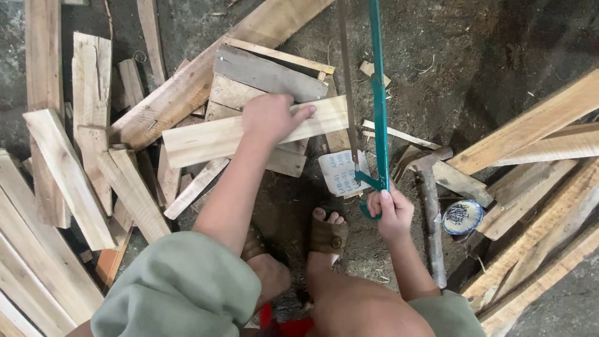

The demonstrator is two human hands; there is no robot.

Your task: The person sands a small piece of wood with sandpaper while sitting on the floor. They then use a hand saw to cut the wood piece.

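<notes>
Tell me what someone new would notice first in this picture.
The teal saw stands out, running up the middle right with its handle in the right hand. The left hand presses flat on a pale plank that lies across a pile of boards at the centre. Right of the saw, a hammer lies on the dirt beside a small tin of nails.
</notes>
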